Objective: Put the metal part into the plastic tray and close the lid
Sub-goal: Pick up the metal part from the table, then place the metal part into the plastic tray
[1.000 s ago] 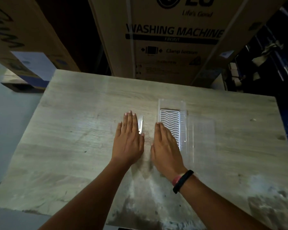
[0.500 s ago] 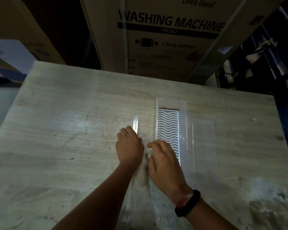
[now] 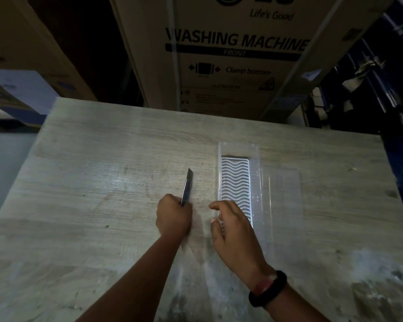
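Observation:
A thin flat metal part (image 3: 187, 187) with a slanted tip points away from me, and my left hand (image 3: 173, 218) is shut on its near end. Right of it lies a clear plastic tray (image 3: 235, 182) with a white wavy-ribbed insert. Its transparent lid (image 3: 282, 196) is folded open flat on the table to the right. My right hand (image 3: 233, 225) hovers over the tray's near left corner with fingers loosely curled and apart, holding nothing. Whether it touches the tray I cannot tell.
All this rests on a pale wood-grain table (image 3: 102, 182). A large cardboard washing-machine box (image 3: 230, 54) stands behind the far edge, another box (image 3: 33, 66) at the back left, and dark shelving (image 3: 382, 89) at the right.
Both hands lay flat on the table a second ago. My left hand has since closed on the metal part and tilted it up, and my right hand has curled beside the tray.

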Demonstrator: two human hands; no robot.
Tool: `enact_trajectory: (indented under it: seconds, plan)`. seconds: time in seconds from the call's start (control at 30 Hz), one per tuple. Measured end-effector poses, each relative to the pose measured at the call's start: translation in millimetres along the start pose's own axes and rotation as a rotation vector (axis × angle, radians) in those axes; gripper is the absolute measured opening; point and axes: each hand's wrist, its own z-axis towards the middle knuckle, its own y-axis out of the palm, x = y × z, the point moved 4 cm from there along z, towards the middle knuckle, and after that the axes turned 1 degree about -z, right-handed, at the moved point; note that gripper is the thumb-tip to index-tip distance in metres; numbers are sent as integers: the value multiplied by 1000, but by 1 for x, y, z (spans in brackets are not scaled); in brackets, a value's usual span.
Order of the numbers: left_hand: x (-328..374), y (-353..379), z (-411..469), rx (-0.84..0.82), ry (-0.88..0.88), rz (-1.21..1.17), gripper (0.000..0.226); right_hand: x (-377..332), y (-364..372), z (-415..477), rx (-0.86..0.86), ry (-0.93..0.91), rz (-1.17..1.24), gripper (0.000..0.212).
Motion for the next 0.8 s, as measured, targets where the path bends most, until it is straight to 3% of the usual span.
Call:
enact_trajectory:
  seconds: [0.13,0.27,0.37,0.6,0.8]
  plan:
    - [-5,-2,-15,36,70,-93,19,2,0,-6,10,30,55,28]
    - [6,-8,-35,-120,-85,-612,20,4,-3,-12,21,61,124,24]
    - [28,-12,-52,-225,-87,-794,19,6,-8,-13,50,127,194,22]
    - [75,-1,-88,-455,-90,-966,13,23,-24,-5,160,336,527,12]
    - [94,13,-107,-527,-126,-1050,41,32,-35,-6,237,415,596,16]
